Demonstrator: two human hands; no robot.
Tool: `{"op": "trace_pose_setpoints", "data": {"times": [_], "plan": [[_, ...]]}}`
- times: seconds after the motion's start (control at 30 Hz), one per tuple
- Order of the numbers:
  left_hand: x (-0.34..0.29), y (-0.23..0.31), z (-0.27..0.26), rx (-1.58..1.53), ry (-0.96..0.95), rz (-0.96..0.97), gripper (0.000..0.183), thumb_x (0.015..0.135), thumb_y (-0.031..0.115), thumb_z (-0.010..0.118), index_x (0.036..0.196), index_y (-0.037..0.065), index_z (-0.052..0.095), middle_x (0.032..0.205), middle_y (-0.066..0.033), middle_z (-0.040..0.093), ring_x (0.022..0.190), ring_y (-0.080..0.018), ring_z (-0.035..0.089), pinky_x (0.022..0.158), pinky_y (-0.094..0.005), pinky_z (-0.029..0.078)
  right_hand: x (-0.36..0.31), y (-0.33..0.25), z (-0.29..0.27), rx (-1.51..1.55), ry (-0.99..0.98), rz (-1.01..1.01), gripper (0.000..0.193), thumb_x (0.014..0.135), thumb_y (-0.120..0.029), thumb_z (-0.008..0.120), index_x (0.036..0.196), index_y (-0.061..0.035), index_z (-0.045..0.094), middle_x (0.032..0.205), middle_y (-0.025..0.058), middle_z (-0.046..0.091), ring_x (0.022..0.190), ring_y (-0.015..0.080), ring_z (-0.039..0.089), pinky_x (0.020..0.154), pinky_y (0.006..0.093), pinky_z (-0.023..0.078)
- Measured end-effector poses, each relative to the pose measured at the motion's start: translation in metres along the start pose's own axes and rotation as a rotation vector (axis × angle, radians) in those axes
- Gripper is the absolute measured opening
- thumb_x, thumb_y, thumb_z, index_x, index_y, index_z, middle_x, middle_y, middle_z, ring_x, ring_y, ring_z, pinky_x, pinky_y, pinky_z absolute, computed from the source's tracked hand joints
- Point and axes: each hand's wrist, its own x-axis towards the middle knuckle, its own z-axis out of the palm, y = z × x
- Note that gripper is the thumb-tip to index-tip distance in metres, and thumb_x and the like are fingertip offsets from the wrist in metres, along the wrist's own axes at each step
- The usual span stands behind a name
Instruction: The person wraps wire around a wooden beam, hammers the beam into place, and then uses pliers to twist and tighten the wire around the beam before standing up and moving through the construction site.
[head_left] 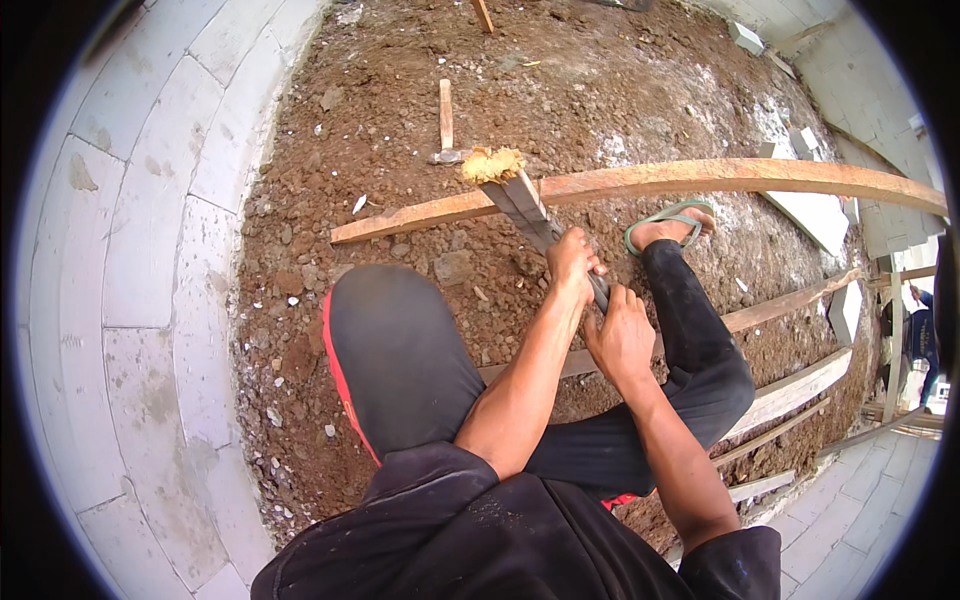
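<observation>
A squared wooden stake point(522, 208), grey on one face, slants in front of me, its head splintered into a pale yellow, frayed tuft. My left hand point(574, 262) is wrapped round its narrower lower part. Just below and to the right, my right hand point(622, 335) is closed on the dark, slim length in line with it. Whether that dark length is one piece with the stake, I cannot tell. Beyond the frayed head lies a hammer point(446, 118) with a wooden handle, its metal head partly hidden. A long timber beam point(680, 180) passes close by the stake.
A pale block wall point(150, 250) runs along the left. More timber lengths point(790, 395) lie to the right over rough brown soil point(300, 340). White slabs point(815, 215) lie at the right. Another person point(922, 335) is at the far right edge. My sandalled foot point(668, 228) is beside the beam.
</observation>
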Motion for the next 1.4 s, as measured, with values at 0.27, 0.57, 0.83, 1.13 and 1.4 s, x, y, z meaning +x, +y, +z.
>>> {"op": "trace_pose_setpoints", "data": {"times": [0.27, 0.57, 0.83, 1.13, 1.4], "plan": [[-0.032, 0.010, 0.003, 0.339, -0.126, 0.053, 0.023, 0.093, 0.030, 0.064, 0.091, 0.010, 0.054, 0.065, 0.0000, 0.044, 0.053, -0.0162, 0.045, 0.054, -0.0377, 0.050, 0.026, 0.068, 0.002, 1.496, -1.110, 0.572, 0.022, 0.093, -0.025, 0.070, 0.096, -0.0062, 0.061, 0.076, 0.0022, 0.064, 0.064, 0.0149, 0.064, 0.061, 0.0295, 0.054], [-0.038, 0.001, 0.021, 0.048, -0.006, 0.011, 0.029, 0.098, 0.033, 0.059, 0.082, 0.011, 0.047, 0.063, -0.0004, 0.042, 0.054, -0.0161, 0.046, 0.056, -0.0413, 0.048, -0.011, 0.001, -0.019, -0.164, 0.026, 0.021, 0.036, 0.078, -0.017, 0.073, 0.105, -0.0009, 0.054, 0.101, 0.0222, 0.066, 0.087, 0.0347, 0.068, 0.076, 0.0459, 0.055], [-0.049, 0.000, -0.011, 0.372, -0.343, 0.084, 0.037, 0.093, 0.045, 0.066, 0.099, 0.010, 0.053, 0.071, -0.0025, 0.050, 0.061, -0.0166, 0.054, 0.069, -0.0383, 0.053, 0.000, 0.048, -0.017, 1.454, -1.044, 0.547, 0.020, 0.092, -0.023, 0.069, 0.093, -0.0081, 0.055, 0.071, 0.0029, 0.055, 0.063, 0.0154, 0.055, 0.055, 0.0326, 0.044], [-0.053, -0.020, 0.016, 0.174, 0.071, 0.169, 0.033, 0.096, 0.040, 0.062, 0.090, 0.011, 0.050, 0.061, 0.0018, 0.040, 0.050, -0.0137, 0.041, 0.047, -0.0367, 0.043, -0.030, 0.014, -0.004, 0.017, 0.053, 0.015, 0.027, 0.083, -0.018, 0.067, 0.100, 0.0012, 0.059, 0.081, 0.0178, 0.067, 0.075, 0.0383, 0.068, 0.069, 0.0458, 0.056], [-0.071, 0.008, -0.009, 0.376, -0.065, 0.032, 0.041, 0.090, 0.038, 0.071, 0.113, 0.007, 0.057, 0.083, -0.0060, 0.061, 0.072, -0.0211, 0.064, 0.058, -0.0374, 0.054, -0.019, 0.042, 0.005, 1.438, -0.863, 0.520, 0.032, 0.099, -0.029, 0.060, 0.110, 0.0015, 0.060, 0.089, 0.0140, 0.071, 0.065, 0.0193, 0.068, 0.057, 0.0312, 0.058]]}}
